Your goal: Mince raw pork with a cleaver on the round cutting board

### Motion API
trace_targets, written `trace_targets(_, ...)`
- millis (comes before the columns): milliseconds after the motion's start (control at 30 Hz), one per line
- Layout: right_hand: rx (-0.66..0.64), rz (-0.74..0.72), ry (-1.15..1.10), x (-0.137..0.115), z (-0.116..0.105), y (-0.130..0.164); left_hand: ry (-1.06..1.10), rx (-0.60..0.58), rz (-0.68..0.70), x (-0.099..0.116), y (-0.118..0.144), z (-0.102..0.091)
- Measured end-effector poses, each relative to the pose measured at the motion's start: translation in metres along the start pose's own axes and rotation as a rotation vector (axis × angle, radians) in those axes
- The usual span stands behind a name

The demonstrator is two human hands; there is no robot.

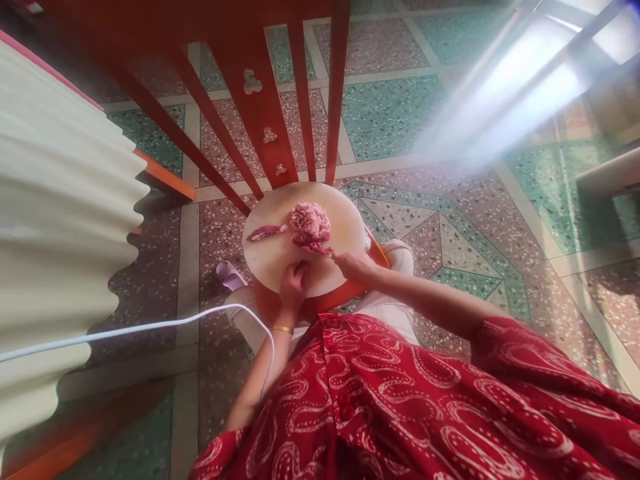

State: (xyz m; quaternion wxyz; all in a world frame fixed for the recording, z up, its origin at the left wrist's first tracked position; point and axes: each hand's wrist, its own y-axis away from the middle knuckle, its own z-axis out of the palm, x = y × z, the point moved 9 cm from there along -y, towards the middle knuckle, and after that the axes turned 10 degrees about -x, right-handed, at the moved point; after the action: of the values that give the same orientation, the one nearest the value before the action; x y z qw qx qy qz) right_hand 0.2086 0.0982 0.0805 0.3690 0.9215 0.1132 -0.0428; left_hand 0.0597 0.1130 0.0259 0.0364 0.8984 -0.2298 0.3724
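Observation:
A round, pale chopping board lies on the chair seat in front of me. On it sits a heap of pink minced meat, with darker red meat pieces along its near side. A long strip of raw meat lies to the left. My right hand is closed around the handle of a knife, its thin blade against the near edge of the meat. My left hand rests at the board's near edge with its fingers curled. Whatever those fingers may hold is hidden.
The reddish-brown chair's slatted back rises beyond the board. A pale, wavy curtain or cloth hangs at left. A white cable runs across my left forearm. Terrazzo floor surrounds the chair, with bright glare at upper right.

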Motion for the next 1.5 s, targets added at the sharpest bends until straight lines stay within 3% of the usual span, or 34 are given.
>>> trace_targets(233, -0.078, -0.020, 0.003, -0.007, 0.006, 0.026, 0.011, -0.020, 0.009, 0.003, -0.002, 0.001)
trace_targets(533, -0.006, -0.116, -0.005, -0.048, -0.011, -0.018, -0.007, -0.059, -0.020, 0.003, -0.001, 0.001)
trace_targets(733, -0.095, 0.004, 0.006, -0.014, 0.011, 0.008, -0.006, -0.065, -0.029, 0.001, 0.002, 0.005)
trace_targets(933, 0.048, -0.089, -0.036, -0.045, -0.005, -0.022, -0.045, -0.044, -0.012, 0.004, 0.000, 0.002)
trace_targets(1000, 0.050, -0.099, -0.040, -0.043, -0.007, -0.026, -0.063, -0.032, 0.002, 0.008, 0.001, -0.002)
trace_targets(1167, 0.002, 0.037, -0.059, 0.004, 0.005, -0.002, -0.104, 0.059, 0.073, 0.019, 0.009, -0.016)
trace_targets(1233, 0.017, 0.078, -0.048, 0.012, 0.006, 0.009, -0.126, 0.077, 0.075, 0.021, 0.009, -0.018)
trace_targets(1500, 0.023, 0.070, -0.056, -0.003, 0.005, 0.016, -0.199, -0.003, 0.113, 0.023, 0.002, -0.007)
